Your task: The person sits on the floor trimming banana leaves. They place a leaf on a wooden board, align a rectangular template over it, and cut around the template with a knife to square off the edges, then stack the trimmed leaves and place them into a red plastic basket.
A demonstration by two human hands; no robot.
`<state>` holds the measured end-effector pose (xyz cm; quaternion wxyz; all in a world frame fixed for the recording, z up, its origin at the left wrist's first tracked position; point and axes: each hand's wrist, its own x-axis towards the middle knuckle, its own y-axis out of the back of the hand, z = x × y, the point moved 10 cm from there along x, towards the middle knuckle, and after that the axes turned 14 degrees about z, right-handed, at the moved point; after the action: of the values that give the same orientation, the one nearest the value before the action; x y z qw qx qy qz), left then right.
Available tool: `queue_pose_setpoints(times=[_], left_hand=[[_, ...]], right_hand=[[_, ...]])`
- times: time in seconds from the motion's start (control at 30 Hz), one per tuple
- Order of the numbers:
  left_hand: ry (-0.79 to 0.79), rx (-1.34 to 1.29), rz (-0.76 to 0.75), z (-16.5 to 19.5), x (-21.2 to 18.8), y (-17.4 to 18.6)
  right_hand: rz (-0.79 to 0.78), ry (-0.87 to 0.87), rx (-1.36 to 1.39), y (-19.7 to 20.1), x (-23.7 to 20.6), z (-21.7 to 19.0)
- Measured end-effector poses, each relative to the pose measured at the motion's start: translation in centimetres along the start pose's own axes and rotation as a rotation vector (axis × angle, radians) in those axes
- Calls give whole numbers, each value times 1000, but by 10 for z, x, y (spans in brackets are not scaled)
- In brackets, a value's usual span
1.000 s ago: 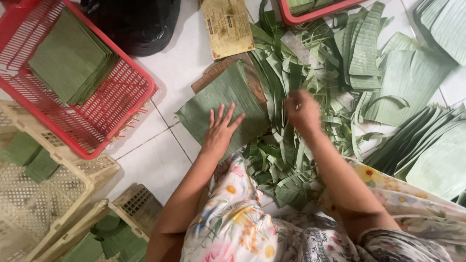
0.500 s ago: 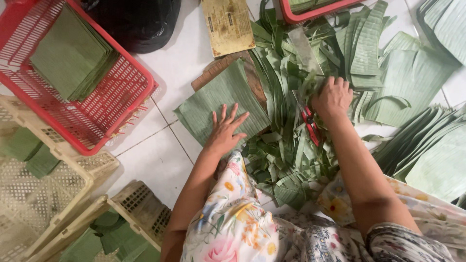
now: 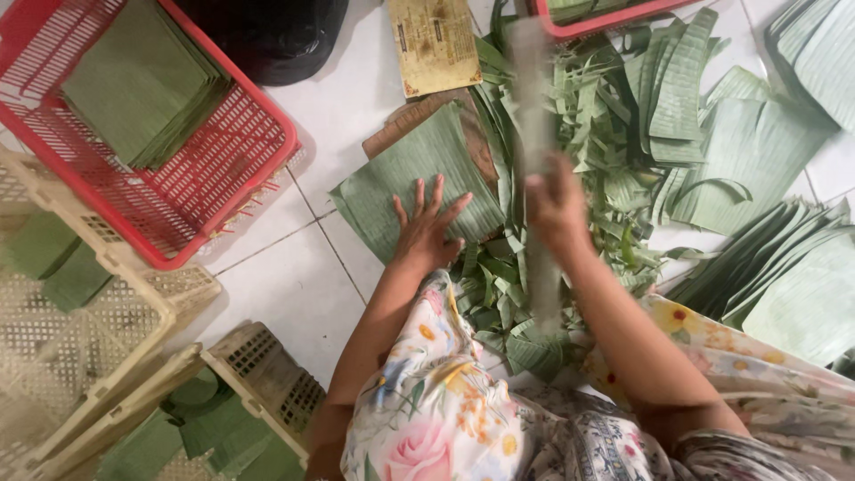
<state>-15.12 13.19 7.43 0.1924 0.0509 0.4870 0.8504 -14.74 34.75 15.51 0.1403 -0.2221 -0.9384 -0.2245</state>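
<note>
My left hand point(image 3: 427, 224) lies flat, fingers spread, on a stack of squared green banana-leaf sheets point(image 3: 419, 174) that rests on a brown board on the white tile floor. My right hand point(image 3: 557, 207) is closed around a long, pale green leaf strip point(image 3: 535, 116). The strip is blurred and runs from above the hand down past the wrist. Under and around both hands lies a heap of narrow leaf trimmings point(image 3: 499, 294).
A red basket point(image 3: 223, 178) at the left holds stacked cut leaves. Beige crates point(image 3: 98, 338) with folded leaves stand at lower left. A yellowish board point(image 3: 434, 40) and another red basket point(image 3: 606, 18) lie at the top, wide leaf pieces point(image 3: 766, 267) at the right.
My right hand has come off the trimmings heap and now lifts a long leaf strip. My left hand has stayed flat on the leaf stack.
</note>
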Motion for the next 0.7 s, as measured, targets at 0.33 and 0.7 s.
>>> queue_pose_setpoints(times=[0.33,0.7], left_hand=[[0,-290,256,-22,-2,1],[8,-53,117,-11,7,-5]], right_hand=[[-163,173,-219,-74,-36,3],[22,-231,-604,86,-75,126]])
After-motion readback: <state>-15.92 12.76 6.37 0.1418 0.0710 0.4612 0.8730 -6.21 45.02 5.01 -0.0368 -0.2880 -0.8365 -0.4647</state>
